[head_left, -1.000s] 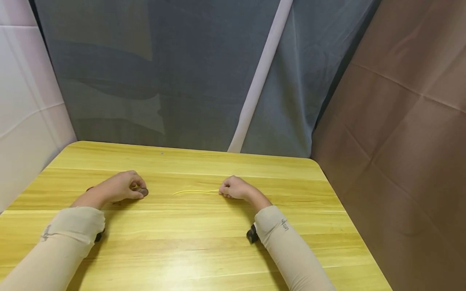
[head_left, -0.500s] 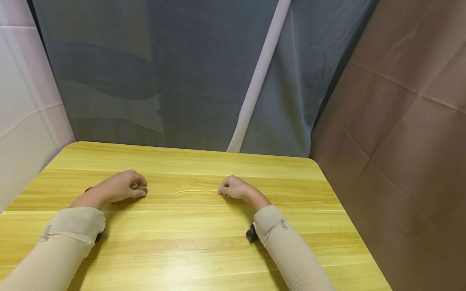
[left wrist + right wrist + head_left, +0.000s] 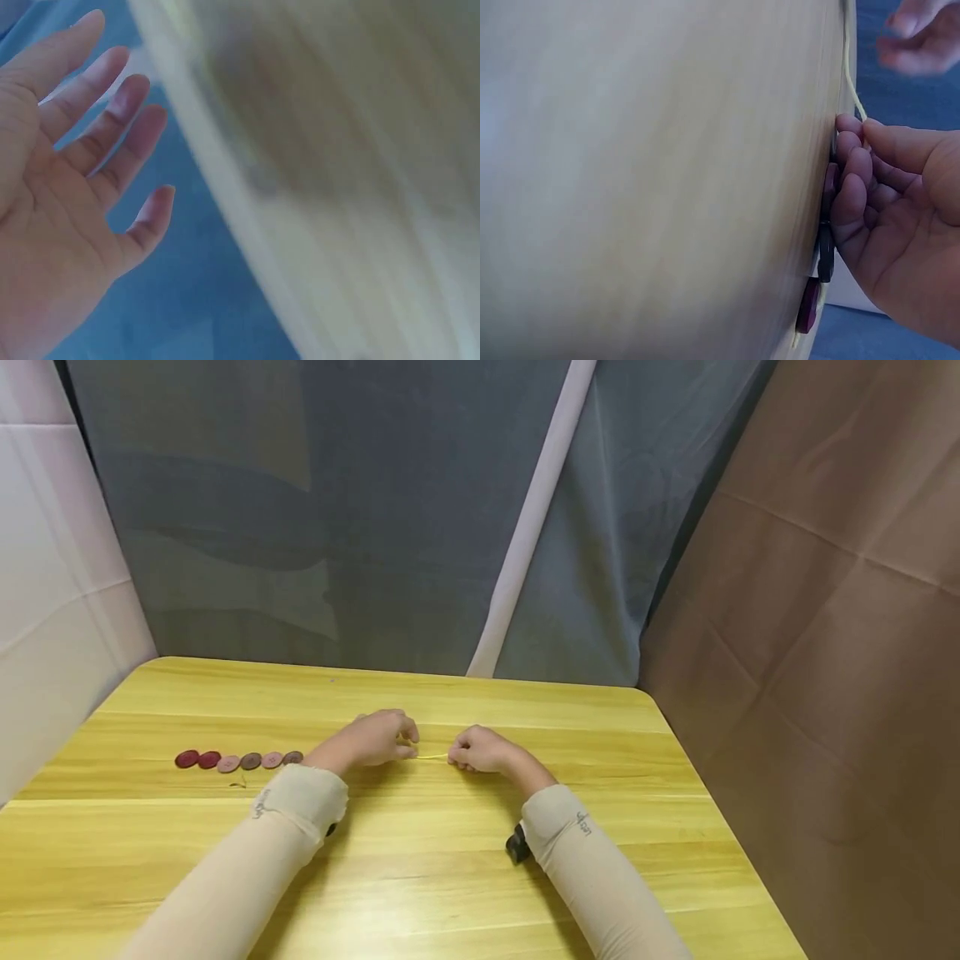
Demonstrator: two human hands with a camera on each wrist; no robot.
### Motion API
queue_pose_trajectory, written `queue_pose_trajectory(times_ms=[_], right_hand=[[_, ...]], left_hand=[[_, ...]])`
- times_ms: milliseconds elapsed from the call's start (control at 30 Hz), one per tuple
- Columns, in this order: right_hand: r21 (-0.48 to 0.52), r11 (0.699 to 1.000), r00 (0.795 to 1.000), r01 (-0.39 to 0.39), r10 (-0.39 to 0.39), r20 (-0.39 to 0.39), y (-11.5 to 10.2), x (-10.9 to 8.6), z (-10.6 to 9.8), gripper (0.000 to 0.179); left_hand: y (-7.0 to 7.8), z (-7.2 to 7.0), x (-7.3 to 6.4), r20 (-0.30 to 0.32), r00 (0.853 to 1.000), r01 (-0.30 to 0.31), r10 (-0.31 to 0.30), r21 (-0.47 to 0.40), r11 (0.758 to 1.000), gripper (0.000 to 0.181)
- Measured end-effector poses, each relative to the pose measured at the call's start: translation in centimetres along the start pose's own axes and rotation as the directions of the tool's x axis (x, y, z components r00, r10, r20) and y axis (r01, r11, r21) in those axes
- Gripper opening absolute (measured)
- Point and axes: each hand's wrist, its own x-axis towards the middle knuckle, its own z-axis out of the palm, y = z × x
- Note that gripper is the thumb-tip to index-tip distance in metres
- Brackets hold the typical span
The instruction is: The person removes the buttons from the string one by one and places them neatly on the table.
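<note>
My right hand [image 3: 482, 749] pinches a thin yellow string [image 3: 432, 757] between thumb and index finger, low over the table. In the right wrist view the string [image 3: 847, 64] runs up from the pinch, and dark buttons [image 3: 826, 253] stand beside and below the curled fingers, with a bit of string showing past the lowest one. My left hand [image 3: 375, 739] is over the left part of the string, its fingers spread and nothing in them in the left wrist view. Left of it lies a row of several round buttons [image 3: 251, 762], dark red, pink and brown.
A small dark curved scrap [image 3: 238, 783] lies in front of the button row. The wooden table [image 3: 420, 877] has its far edge near a grey curtain [image 3: 390, 527]; a brown cloth [image 3: 825, 652] hangs along the right side.
My left hand has left the brown button at the row's right end and moved right to the string, uncovering the row. The right hand stays in place, pinching the string.
</note>
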Motion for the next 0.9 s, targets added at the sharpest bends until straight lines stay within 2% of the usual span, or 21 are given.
queue_pose_trajectory(times_ms=[133, 233, 300, 467, 700, 767, 900], right_hand=[[-0.015, 1.0, 1.0, 0.008, -0.008, 0.004, -0.5, 0.0, 0.2, 0.024], [-0.017, 1.0, 1.0, 0.001, -0.001, 0.004, -0.7, -0.1, 0.3, 0.025], [-0.013, 1.0, 1.0, 0.001, -0.001, 0.006, -0.8, -0.2, 0.4, 0.025], [0.018, 1.0, 1.0, 0.012, -0.012, 0.021, -1.0, -0.4, 0.3, 0.026], [0.101, 0.995, 1.0, 0.017, -0.017, 0.0, -0.8, -0.5, -0.3, 0.022], [0.12, 0.993, 1.0, 0.007, -0.005, -0.013, -0.7, -0.7, -0.5, 0.021], [0.063, 0.998, 1.0, 0.002, -0.001, -0.023, -0.4, -1.2, -1.1, 0.019]], left_hand=[[1.2, 1.3, 1.9, 0.046, 0.998, -0.034, 0.033, 0.015, 0.999, 0.014], [1.7, 1.9, 2.7, 0.051, 0.997, -0.056, 0.053, 0.048, 0.997, 0.007], [2.1, 2.2, 2.9, 0.048, 0.998, -0.05, 0.047, 0.072, 0.996, 0.012], [2.2, 2.6, 2.9, 0.034, 0.999, -0.021, 0.018, 0.088, 0.996, 0.019], [2.0, 2.9, 2.6, 0.002, 0.998, -0.055, 0.055, 0.038, 0.998, 0.023], [2.0, 2.9, 2.4, -0.005, 0.999, -0.048, 0.048, 0.022, 0.999, 0.023], [2.4, 2.8, 2.3, -0.015, 1.0, -0.021, 0.021, 0.013, 1.0, 0.022]])
